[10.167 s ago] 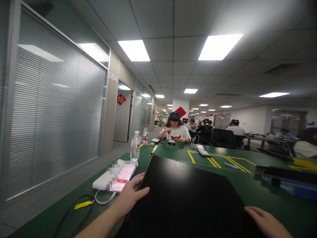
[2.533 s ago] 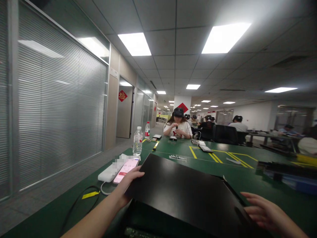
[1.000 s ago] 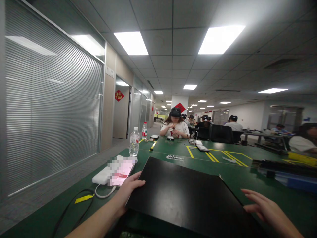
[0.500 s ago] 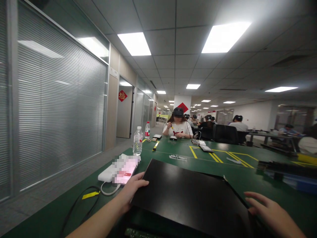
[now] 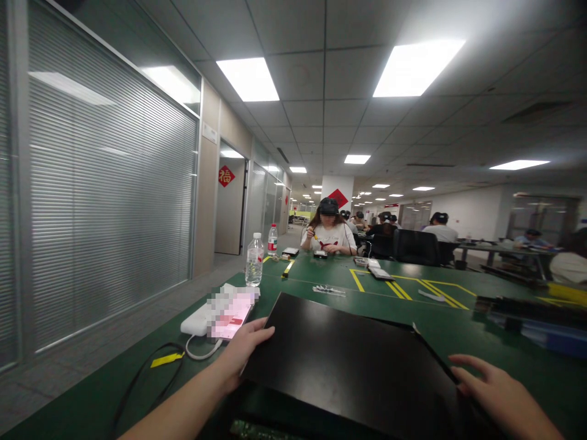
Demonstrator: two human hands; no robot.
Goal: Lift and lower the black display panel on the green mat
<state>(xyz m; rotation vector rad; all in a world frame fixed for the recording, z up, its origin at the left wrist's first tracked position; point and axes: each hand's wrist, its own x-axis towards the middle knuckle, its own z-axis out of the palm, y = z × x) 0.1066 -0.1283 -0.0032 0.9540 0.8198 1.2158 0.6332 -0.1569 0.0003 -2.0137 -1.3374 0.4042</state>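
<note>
A large, flat black panel (image 5: 339, 360) with a dull sheen lies tilted in front of me, its near part running out of view at the bottom. My left hand (image 5: 247, 345) is closed on the panel's left edge, thumb on top and fingers hidden beneath. At the right edge is my right hand (image 5: 488, 382), its fingers apart and slightly bent, the tips at or very near the edge. Whether they touch it I cannot tell. Part of a green circuit board (image 5: 257, 429) shows below the panel's near edge.
On the green table (image 5: 293, 305) to the left are a phone (image 5: 233, 315), a white charger (image 5: 197, 321) with a cable, a black strap (image 5: 131, 391) and a water bottle (image 5: 254, 260). Small metal parts (image 5: 329, 290) lie beyond the panel. A co-worker (image 5: 332, 235) sits opposite. Blurred dark items and a blue bin (image 5: 557, 336) stand right.
My right hand has moved slightly left, closer to the panel's right edge. My left hand keeps its grip, and the panel has barely shifted.
</note>
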